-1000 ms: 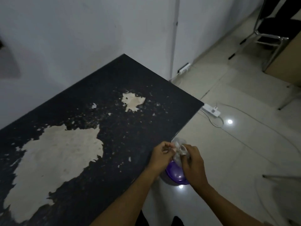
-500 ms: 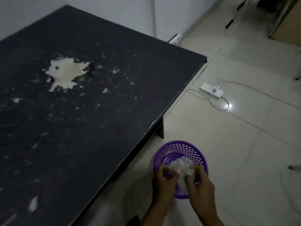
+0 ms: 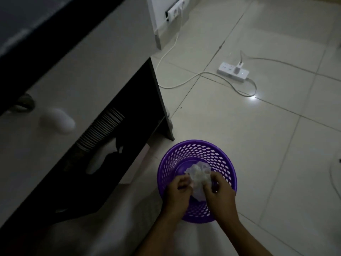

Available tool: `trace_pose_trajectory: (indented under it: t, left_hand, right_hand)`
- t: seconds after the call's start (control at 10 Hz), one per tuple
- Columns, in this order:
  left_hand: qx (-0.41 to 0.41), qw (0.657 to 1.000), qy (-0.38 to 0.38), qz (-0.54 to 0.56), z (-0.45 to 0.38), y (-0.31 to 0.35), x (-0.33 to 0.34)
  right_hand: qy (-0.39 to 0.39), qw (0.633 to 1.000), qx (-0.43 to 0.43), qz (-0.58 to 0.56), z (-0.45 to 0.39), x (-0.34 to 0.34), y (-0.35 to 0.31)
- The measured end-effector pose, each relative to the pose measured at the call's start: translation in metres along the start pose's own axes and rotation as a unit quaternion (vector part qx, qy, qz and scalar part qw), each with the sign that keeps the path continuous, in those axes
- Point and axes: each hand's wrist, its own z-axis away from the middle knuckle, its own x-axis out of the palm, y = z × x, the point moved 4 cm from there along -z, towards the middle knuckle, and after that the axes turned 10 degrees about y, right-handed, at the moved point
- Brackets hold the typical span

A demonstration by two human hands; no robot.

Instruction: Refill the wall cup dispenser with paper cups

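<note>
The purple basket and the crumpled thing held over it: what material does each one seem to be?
The purple basket looks like moulded plastic, glossy, with a regular lattice of holes. The crumpled wad, held between the left hand and right hand, seems to be thin clear plastic film: translucent, whitish and finely creased. Tissue cannot be ruled out.

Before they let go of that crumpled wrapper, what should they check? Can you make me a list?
1. Wrapper over the bin: ok. The crumpled plastic wrapper sits above the purple basket.
2. Both hands holding it: ok. The left hand and right hand pinch it together.
3. Basket upright on the floor: ok.
4. Room left in the basket: ok. No other rubbish shows inside.
5. Cups ready for refilling: ok. A stack of paper cups lies on the shelf under the table.
6. Cable out of the way: ok. The power strip lies apart from the basket.
</note>
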Motion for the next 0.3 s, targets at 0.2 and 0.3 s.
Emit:
trace_pose_trajectory:
  t: [0.2, 0.3]
  left_hand:
    - [-0.021, 0.999, -0.002, -0.035, 0.002, 0.009, -0.007]
    - [-0.008, 0.999, 0.012, -0.038, 0.012, 0.023, -0.013]
  right_hand:
    - [-0.062, 0.996, 0.021, 0.060, -0.007, -0.008, 0.002]
    - [-0.028, 0.999, 0.022, 0.041, 0.000, -0.018, -0.013]
